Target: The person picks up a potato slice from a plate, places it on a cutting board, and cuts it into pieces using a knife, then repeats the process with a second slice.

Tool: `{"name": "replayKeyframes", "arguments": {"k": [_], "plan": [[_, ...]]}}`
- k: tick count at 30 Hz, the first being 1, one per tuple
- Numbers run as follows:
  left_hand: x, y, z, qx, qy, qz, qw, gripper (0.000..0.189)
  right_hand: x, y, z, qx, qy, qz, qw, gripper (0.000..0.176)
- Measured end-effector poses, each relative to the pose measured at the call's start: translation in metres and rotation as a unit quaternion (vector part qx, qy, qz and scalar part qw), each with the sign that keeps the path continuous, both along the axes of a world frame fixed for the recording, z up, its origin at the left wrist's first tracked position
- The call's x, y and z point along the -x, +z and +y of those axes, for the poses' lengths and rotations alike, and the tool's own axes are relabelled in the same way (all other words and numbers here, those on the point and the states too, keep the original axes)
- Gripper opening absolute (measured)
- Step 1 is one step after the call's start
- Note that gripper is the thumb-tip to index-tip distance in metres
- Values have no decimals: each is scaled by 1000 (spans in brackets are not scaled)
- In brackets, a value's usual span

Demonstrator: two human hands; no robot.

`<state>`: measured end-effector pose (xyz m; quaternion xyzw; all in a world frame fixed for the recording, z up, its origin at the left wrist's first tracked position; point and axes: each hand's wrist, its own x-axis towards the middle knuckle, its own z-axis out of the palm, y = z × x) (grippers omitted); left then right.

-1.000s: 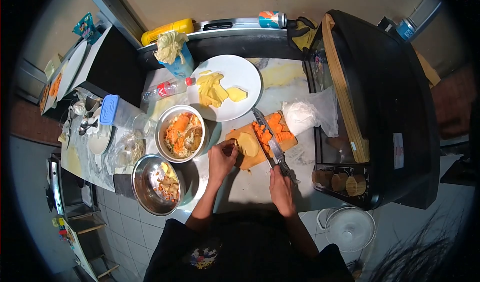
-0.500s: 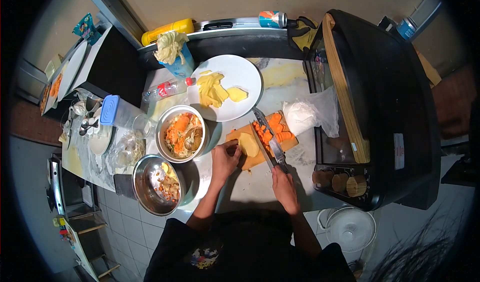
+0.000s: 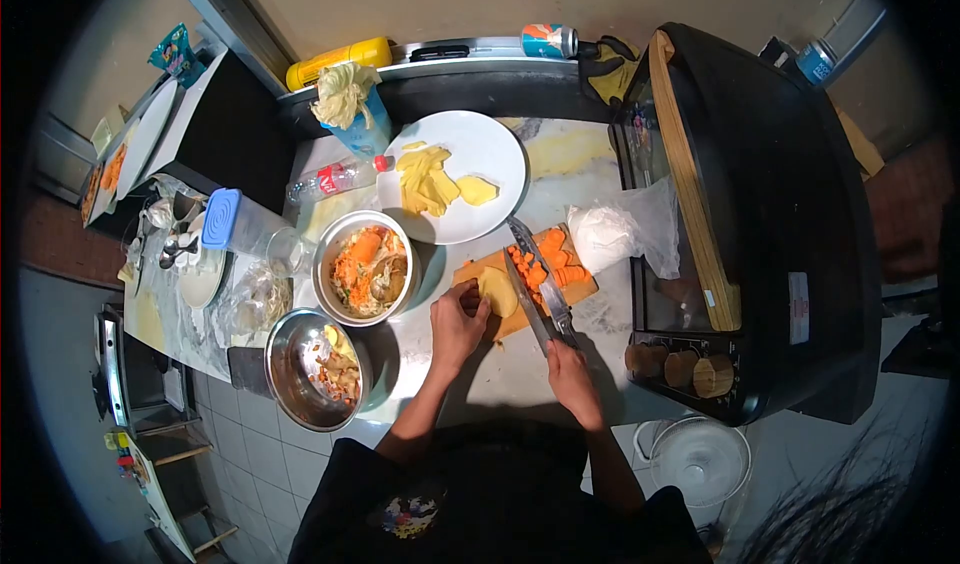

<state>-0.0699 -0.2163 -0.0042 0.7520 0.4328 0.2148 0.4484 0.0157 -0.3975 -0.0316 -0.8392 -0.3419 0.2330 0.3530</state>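
My left hand (image 3: 459, 322) has its fingers closed on the edge of a peeled, pale yellow potato piece (image 3: 497, 292) lying on a wooden cutting board (image 3: 490, 263). In my right hand (image 3: 573, 378) is a knife (image 3: 527, 299), its blade pointing away from me just right of the potato and apart from it. A second metal blade-like tool (image 3: 550, 289) rests across the board beside that knife; its handle end is partly hidden near my right hand. Diced and sliced orange carrot (image 3: 562, 259) covers the board's right side.
A white plate (image 3: 500, 144) with yellow slices stands behind the board. To the left are a bowl of shredded food (image 3: 320, 282) and a steel bowl of scraps (image 3: 283, 396). A plastic bag of white powder (image 3: 602, 236) sits before the black oven (image 3: 770, 224) on the right.
My left hand has shifted slightly right along the potato. The knife in my right hand has turned a little, showing more of its blade. The other things stay put.
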Motion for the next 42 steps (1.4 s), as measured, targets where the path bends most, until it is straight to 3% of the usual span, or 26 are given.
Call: {"name": "replayKeyframes", "arguments": {"k": [5, 8, 10, 11, 13, 16, 20, 26, 32, 42], "plan": [[-1, 6, -3, -29, -9, 14, 999, 33, 1, 12, 0, 62, -3, -20, 998, 32], [-1, 3, -2, -19, -8, 6, 1000, 33, -4, -4, 0, 65, 33, 22, 997, 34], [-1, 7, -1, -24, -14, 13, 1000, 32, -4, -14, 0, -47, 32, 57, 997, 32], [-2, 6, -1, -24, -14, 13, 1000, 32, -4, -18, -2, -47, 31, 57, 997, 32], [-1, 2, 1, -9, -14, -1, 1000, 33, -4, -15, 0, -30, 18, 168, 985, 35], [-1, 1, 0, -5, -11, 3, 1000, 34, -1, -8, 2, -16, 21, 205, 978, 35], [-2, -1, -2, 5, 4, -5, 1000, 36, -1, -16, 1, -14, 25, 175, 984, 35], [-4, -6, -4, -40, -9, 7, 999, 42, -4, 0, 4, -3, 22, 225, 974, 34], [-4, -6, -6, -9, 0, -15, 1000, 46, -13, 17, -2, 78, 41, 246, 965, 36], [-13, 5, -9, -116, -1, 17, 993, 55, -18, 20, -3, 72, 49, 289, 953, 34]]}}
